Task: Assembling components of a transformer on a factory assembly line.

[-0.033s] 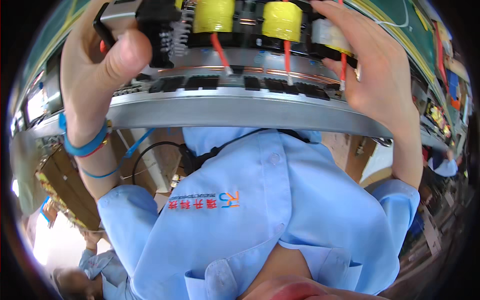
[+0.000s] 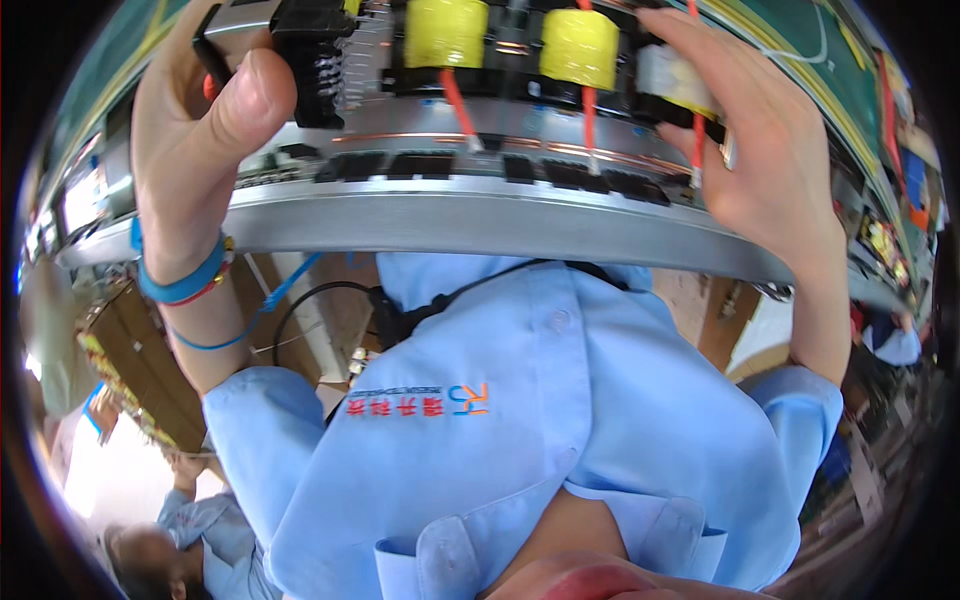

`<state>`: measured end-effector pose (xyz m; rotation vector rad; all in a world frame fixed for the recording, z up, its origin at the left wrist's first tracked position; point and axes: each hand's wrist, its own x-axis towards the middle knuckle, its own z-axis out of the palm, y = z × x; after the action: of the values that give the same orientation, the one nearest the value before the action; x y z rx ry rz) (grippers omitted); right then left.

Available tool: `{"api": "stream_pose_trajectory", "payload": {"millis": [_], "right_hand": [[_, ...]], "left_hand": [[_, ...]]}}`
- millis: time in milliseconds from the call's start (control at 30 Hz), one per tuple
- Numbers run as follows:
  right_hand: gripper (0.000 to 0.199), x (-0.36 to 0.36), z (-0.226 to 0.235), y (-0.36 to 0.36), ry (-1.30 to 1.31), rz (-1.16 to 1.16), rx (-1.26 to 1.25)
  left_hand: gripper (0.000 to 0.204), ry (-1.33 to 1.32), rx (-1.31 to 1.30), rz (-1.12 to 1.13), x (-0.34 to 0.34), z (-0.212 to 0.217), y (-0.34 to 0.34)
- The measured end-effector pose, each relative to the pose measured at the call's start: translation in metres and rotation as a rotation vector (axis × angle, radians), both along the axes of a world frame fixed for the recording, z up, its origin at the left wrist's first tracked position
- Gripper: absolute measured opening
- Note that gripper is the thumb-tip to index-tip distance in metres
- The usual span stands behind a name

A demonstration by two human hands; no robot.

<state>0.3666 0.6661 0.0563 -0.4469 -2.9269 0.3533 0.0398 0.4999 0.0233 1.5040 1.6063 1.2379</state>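
Observation:
A circuit assembly with a row of electrical parts lies across the bench between my hands. My left hand (image 2: 185,150) is closed around its left end, at a black block (image 2: 312,60) with a metal bracket (image 2: 240,15); the thumb lies in front and the other fingers are mostly hidden behind. My right hand (image 2: 775,140) curls round a white-taped coil (image 2: 672,72), thumb below and fingers above. Two yellow-taped coils (image 2: 447,30) sit between the hands. Red wires (image 2: 457,105) with pale ends hang down from the coils.
A grey metal rail (image 2: 450,217) runs along the bench's near edge, with small black parts (image 2: 420,163) behind it. Green mat (image 2: 800,30) shows at the far right. A cardboard box (image 2: 145,350) stands at lower left, near a co-worker in a blue shirt (image 2: 225,545).
Both hands and the coils appear slightly farther right in the picture, along with the rest of the scene. Each hand keeps the same hold.

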Motion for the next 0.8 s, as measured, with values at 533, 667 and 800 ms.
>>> {"api": "stream_pose_trajectory", "payload": {"millis": [533, 667, 800], "right_hand": [[0.073, 0.01, -0.002, 0.014, -0.041, 0.021, -0.152], [0.072, 0.002, -0.01, 0.002, 0.02, -0.016, -0.124], [0.071, 0.003, -0.016, -0.005, 0.081, -0.069, -0.162]], "left_hand": [[0.082, 0.029, -0.305, 0.139, 0.002, 0.011, -0.007], [0.081, 0.04, -0.327, 0.122, 0.002, 0.011, -0.001], [0.081, 0.135, -0.317, 0.11, -0.002, 0.015, -0.004]]}}
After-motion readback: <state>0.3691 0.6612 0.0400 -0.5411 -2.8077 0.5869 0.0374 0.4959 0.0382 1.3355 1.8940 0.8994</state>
